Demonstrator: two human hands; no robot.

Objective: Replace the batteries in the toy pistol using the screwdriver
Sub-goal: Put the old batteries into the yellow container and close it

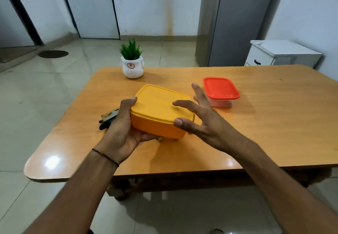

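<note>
Toy pistol (108,118), dark, lies half hidden behind left hand (121,133), by which yellow lidded plastic box (155,126) is cupped. Right hand (201,119), fingers spread, is best hooked under lid (157,103) corner.

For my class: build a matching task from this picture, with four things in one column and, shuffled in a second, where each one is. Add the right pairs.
Things:
1 yellow box
2 red-lidded box
3 potted plant
4 toy pistol

Places:
a near the far edge of the table
b held by the left hand
c on the table, partly hidden behind the left hand
d on the table beyond the right hand

Pairs: 1-b, 2-d, 3-a, 4-c
</note>
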